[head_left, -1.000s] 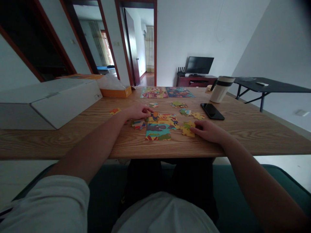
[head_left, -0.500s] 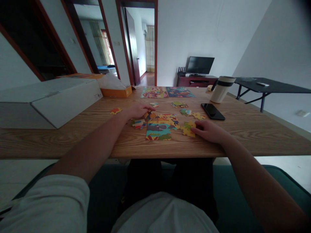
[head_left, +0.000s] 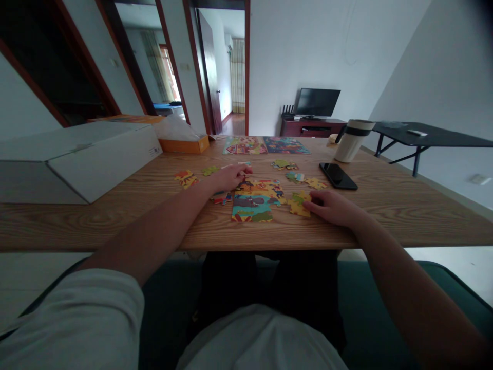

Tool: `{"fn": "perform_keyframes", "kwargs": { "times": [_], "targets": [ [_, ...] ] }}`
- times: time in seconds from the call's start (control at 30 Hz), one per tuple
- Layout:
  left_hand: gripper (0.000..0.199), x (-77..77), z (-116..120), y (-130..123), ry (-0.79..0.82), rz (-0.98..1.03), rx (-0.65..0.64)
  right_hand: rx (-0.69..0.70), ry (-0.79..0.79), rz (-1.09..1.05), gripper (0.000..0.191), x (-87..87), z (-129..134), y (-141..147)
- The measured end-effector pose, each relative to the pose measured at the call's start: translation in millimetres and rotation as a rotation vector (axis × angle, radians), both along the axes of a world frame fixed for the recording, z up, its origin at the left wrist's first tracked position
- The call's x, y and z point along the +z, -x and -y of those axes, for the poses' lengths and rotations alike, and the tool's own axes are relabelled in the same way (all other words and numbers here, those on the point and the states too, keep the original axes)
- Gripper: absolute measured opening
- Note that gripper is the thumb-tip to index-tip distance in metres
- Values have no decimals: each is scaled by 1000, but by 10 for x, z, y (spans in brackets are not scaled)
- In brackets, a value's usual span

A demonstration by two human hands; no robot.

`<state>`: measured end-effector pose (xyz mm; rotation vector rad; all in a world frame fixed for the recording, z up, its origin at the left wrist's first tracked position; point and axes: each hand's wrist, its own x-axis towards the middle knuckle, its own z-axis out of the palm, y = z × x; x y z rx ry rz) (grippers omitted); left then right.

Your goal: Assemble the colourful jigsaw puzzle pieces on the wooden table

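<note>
A yellow-green jigsaw piece (head_left: 297,204) is lying flat on the table (head_left: 115,226), just right of an assembled block of jigsaw pieces (head_left: 251,208), and the right hand (head_left: 333,209) is reaching it from the right side. Its fingers (head_left: 310,204) are touching the piece and seem to be pressing down on it, but I cannot tell whether they are grasping it, because the thumb is hidden. The left hand (head_left: 231,178) is arching over the block's upper left corner, with its fingertips (head_left: 249,169) close to a small loose piece (head_left: 244,163). I cannot tell whether they are gripping anything.

These pieces look like thin, stiff, light card, so they are probably sliding easily on the smooth wood. A pinch by the edges seems the safest hold, since levering at the narrow tabs could bend them.

Further out, loose pieces (head_left: 185,178) are lying left of the hands and a small cluster (head_left: 295,177) is lying ahead. Two picture cards (head_left: 244,145) are lying at the far edge, while a black smartphone (head_left: 338,176) and a lidded tumbler (head_left: 350,141) are standing off to the right.
</note>
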<state>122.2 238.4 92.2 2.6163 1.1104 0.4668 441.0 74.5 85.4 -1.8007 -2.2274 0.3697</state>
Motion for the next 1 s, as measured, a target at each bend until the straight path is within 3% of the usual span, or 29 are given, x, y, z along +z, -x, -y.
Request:
{"fn": "perform_keyframes", "kwargs": {
  "times": [0.2,0.47,0.8,1.0],
  "targets": [
    [43,8,-76,98,101,-65,-82,5,1,-14,37,-9,2,-4],
    [51,50,-13,59,-24,-209,-100,12,0,-2,36,-5,-6,-10],
    [45,167,97,10,-5,-321,-145,-14,3,-41,31,-30,-14,-27],
    [47,128,15,49,6,-324,-148,-1,15,-89,29,-58,-12,-37]
  ]
}}
